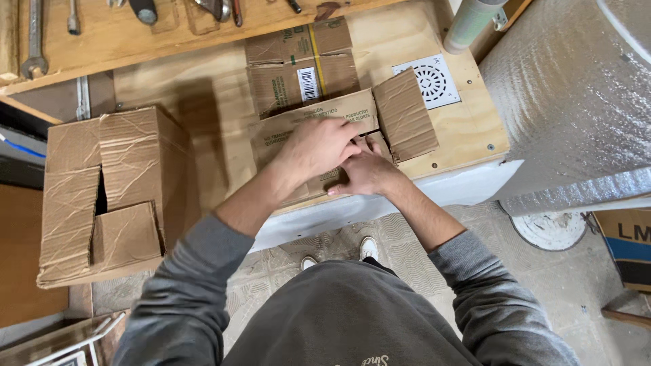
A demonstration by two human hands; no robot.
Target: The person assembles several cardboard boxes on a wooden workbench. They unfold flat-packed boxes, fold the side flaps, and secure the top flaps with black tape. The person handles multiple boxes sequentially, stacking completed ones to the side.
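Both hands, left hand (317, 146) and right hand (366, 173), press flat on the cardboard box (319, 115); fingers seem spread, gripping nothing.

The person wears a dark grey sweatshirt of soft, slightly creased cloth. Both sleeves are pushed up toward the elbows, so the forearms are bare down to the left hand (315, 146) and the right hand (366, 173). No rings, watch or gloves show on either hand. Pale stitched lettering runs across the front of the sweatshirt, cut off by the picture's lower edge. Far below the hands, two white shoe tips (339, 254) peek out, the trousers above them dark.
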